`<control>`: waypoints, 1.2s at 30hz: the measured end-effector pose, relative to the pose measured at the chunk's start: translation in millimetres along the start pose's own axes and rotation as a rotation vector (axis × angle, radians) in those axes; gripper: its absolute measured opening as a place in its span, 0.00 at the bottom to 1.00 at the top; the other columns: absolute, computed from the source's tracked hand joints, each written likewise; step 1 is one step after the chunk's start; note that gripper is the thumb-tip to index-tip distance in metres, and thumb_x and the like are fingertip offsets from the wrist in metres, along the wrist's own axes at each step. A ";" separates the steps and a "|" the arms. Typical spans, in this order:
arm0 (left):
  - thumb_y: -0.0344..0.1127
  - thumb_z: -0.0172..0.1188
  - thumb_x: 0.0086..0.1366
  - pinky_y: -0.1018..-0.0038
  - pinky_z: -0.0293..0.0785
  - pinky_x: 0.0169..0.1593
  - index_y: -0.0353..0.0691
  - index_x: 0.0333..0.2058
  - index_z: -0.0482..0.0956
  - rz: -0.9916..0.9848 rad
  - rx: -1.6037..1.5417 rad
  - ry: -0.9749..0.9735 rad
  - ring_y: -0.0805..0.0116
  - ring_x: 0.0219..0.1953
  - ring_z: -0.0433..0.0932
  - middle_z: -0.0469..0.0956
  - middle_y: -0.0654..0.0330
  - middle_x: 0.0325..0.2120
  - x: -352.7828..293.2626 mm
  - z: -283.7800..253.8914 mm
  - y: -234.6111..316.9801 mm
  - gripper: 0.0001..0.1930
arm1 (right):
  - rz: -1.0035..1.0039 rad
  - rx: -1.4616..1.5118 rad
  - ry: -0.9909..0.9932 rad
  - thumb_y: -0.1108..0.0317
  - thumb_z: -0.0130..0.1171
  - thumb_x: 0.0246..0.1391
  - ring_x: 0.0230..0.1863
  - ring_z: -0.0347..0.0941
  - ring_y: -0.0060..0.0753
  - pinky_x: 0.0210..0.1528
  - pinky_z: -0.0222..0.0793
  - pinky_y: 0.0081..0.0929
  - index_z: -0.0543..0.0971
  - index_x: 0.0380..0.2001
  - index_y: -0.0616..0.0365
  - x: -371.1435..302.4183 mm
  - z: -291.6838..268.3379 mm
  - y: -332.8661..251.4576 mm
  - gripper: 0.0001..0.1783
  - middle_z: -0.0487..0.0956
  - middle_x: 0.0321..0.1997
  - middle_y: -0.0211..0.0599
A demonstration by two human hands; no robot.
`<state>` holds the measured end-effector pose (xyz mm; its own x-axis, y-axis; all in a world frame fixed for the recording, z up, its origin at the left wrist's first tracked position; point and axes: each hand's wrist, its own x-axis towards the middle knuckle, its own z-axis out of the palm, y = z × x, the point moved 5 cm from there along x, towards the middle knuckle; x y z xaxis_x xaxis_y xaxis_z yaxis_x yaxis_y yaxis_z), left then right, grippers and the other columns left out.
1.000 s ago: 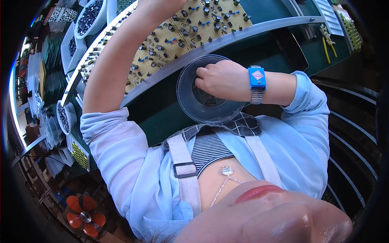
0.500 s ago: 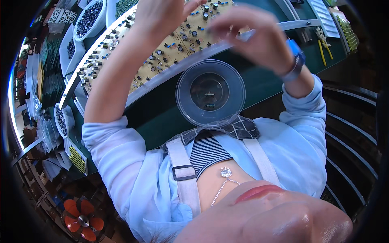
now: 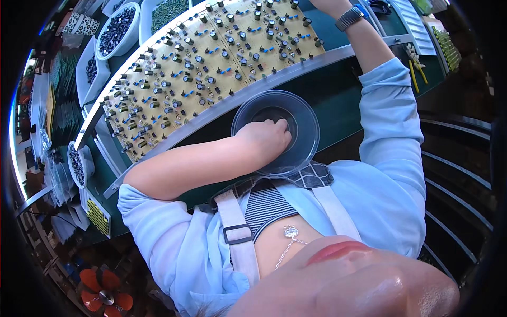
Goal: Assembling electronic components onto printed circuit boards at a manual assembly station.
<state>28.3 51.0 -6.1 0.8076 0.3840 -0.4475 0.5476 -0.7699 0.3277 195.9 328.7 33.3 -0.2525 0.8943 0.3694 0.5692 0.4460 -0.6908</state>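
My left hand is down inside a clear round plastic tub close to my body. Its fingers are curled together, and whatever they grip is hidden. At the top edge, beyond the far side of the circuit boards, only the back of my right hand shows; its fingers are cut off by the frame. The tan circuit boards lie side by side in a metal frame, covered with upright black capacitors and small blue parts.
A metal rail borders the boards' near side. White bins of dark parts and green parts stand at the far left. A small tub of dark parts sits at left. Yellow-handled pliers lie at right. An orange fan is lower left.
My left hand has come down from over the boards into the tub. My right hand has moved up and away, past the boards' far right. The two small green parts in the tub no longer show.
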 end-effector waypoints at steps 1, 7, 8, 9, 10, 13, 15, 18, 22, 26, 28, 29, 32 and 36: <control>0.31 0.63 0.60 0.67 0.83 0.42 0.37 0.47 0.79 -0.001 -0.001 0.002 0.58 0.46 0.80 0.74 0.52 0.47 -0.7 -0.2 -1.9 0.16 | -0.008 -0.032 0.000 0.66 0.65 0.58 0.27 0.81 0.31 0.34 0.75 0.29 0.86 0.35 0.64 1.3 1.4 -1.6 0.11 0.85 0.26 0.44; 0.30 0.63 0.59 0.67 0.84 0.41 0.34 0.44 0.81 0.055 -0.019 0.104 0.57 0.47 0.81 0.76 0.51 0.46 -8.5 -8.6 -4.7 0.13 | -0.117 -0.297 0.020 0.62 0.65 0.58 0.29 0.81 0.47 0.34 0.75 0.38 0.86 0.32 0.62 7.5 5.4 -14.6 0.13 0.83 0.27 0.50; 0.30 0.63 0.59 0.67 0.85 0.40 0.33 0.43 0.82 0.062 -0.023 0.138 0.56 0.48 0.81 0.76 0.51 0.45 -9.8 -10.3 -4.6 0.13 | -0.144 -0.364 0.031 0.60 0.65 0.58 0.30 0.81 0.50 0.35 0.75 0.40 0.86 0.31 0.62 8.0 6.5 -17.1 0.14 0.83 0.27 0.50; 0.30 0.63 0.59 0.67 0.85 0.40 0.33 0.43 0.82 0.061 -0.025 0.139 0.56 0.48 0.81 0.76 0.51 0.45 -9.7 -9.4 -5.1 0.13 | -0.172 -0.430 0.042 0.58 0.65 0.58 0.31 0.81 0.53 0.35 0.75 0.42 0.86 0.30 0.61 8.4 7.8 -19.6 0.15 0.83 0.28 0.51; 0.29 0.63 0.59 0.67 0.85 0.40 0.34 0.42 0.82 0.078 -0.014 0.152 0.56 0.47 0.82 0.77 0.51 0.44 -9.1 -8.2 -4.4 0.12 | -0.173 -0.429 0.040 0.58 0.65 0.58 0.31 0.81 0.53 0.35 0.75 0.42 0.86 0.30 0.61 8.8 8.8 -20.5 0.15 0.83 0.28 0.51; 0.29 0.63 0.59 0.67 0.85 0.39 0.34 0.40 0.83 0.116 0.010 0.179 0.57 0.45 0.83 0.78 0.52 0.41 -5.5 -2.4 -2.7 0.10 | -0.162 -0.535 0.004 0.54 0.65 0.58 0.32 0.81 0.54 0.37 0.75 0.44 0.85 0.28 0.60 7.2 8.8 -28.2 0.18 0.83 0.27 0.50; 0.29 0.62 0.59 0.66 0.84 0.38 0.34 0.39 0.82 0.155 0.010 0.204 0.56 0.41 0.84 0.79 0.53 0.38 -2.8 2.8 -1.1 0.09 | -0.182 -0.556 0.030 0.53 0.64 0.58 0.32 0.81 0.54 0.37 0.76 0.44 0.85 0.28 0.59 4.5 8.5 -32.1 0.19 0.83 0.27 0.49; 0.29 0.62 0.59 0.65 0.84 0.38 0.35 0.37 0.82 0.179 -0.020 0.218 0.55 0.38 0.85 0.80 0.53 0.36 -4.4 1.1 0.4 0.08 | -0.229 -0.584 0.080 0.51 0.64 0.59 0.32 0.82 0.52 0.37 0.76 0.44 0.84 0.27 0.58 0.4 11.7 -40.9 0.20 0.83 0.27 0.47; 0.29 0.61 0.60 0.64 0.83 0.38 0.36 0.36 0.81 0.196 -0.106 0.216 0.53 0.37 0.85 0.81 0.52 0.34 -11.5 -6.0 0.1 0.07 | -0.206 -0.632 0.072 0.50 0.63 0.59 0.31 0.82 0.49 0.36 0.76 0.42 0.84 0.26 0.57 -2.5 18.6 -49.5 0.20 0.83 0.27 0.45; 0.28 0.61 0.61 0.64 0.83 0.38 0.37 0.38 0.82 0.217 -0.227 0.256 0.53 0.38 0.85 0.82 0.52 0.34 -21.0 -34.4 -2.3 0.07 | -0.220 -0.726 0.002 0.50 0.62 0.61 0.33 0.83 0.47 0.36 0.77 0.41 0.84 0.26 0.55 -5.8 10.3 -51.3 0.20 0.84 0.29 0.43; 0.27 0.61 0.61 0.64 0.82 0.37 0.38 0.39 0.83 0.165 -0.383 0.364 0.53 0.38 0.85 0.84 0.53 0.34 -30.5 -56.2 -13.3 0.07 | -0.438 -0.676 0.059 0.53 0.62 0.61 0.35 0.82 0.46 0.36 0.77 0.40 0.84 0.27 0.56 -11.2 2.2 -65.3 0.17 0.84 0.31 0.43; 0.28 0.64 0.61 0.64 0.81 0.39 0.42 0.40 0.85 0.165 -0.452 0.495 0.55 0.40 0.85 0.85 0.56 0.37 -38.7 -70.0 -25.2 0.08 | -0.548 -0.642 0.089 0.55 0.63 0.61 0.36 0.82 0.45 0.37 0.77 0.39 0.84 0.28 0.56 -14.7 1.2 -73.6 0.16 0.85 0.32 0.43; 0.26 0.69 0.62 0.66 0.81 0.42 0.44 0.42 0.88 0.018 -0.545 0.762 0.58 0.42 0.85 0.86 0.60 0.41 -59.2 -122.9 -74.4 0.10 | -0.406 -0.454 -0.043 0.59 0.63 0.60 0.37 0.82 0.45 0.38 0.77 0.38 0.83 0.30 0.58 -51.0 -15.2 -105.9 0.13 0.85 0.34 0.43; 0.39 0.71 0.62 0.73 0.77 0.36 0.34 0.38 0.89 -0.280 -0.844 1.054 0.70 0.29 0.82 0.87 0.57 0.28 -61.0 -146.6 -162.7 0.13 | -0.620 -0.253 -0.661 0.65 0.66 0.56 0.39 0.81 0.43 0.40 0.79 0.36 0.83 0.39 0.52 -132.9 26.2 -156.5 0.08 0.81 0.39 0.38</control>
<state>-78.1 227.6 89.8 0.2241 0.9658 0.1305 0.3775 -0.2094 0.9020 120.0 141.0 76.0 -0.9163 0.3734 0.1450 0.3177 0.8980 -0.3045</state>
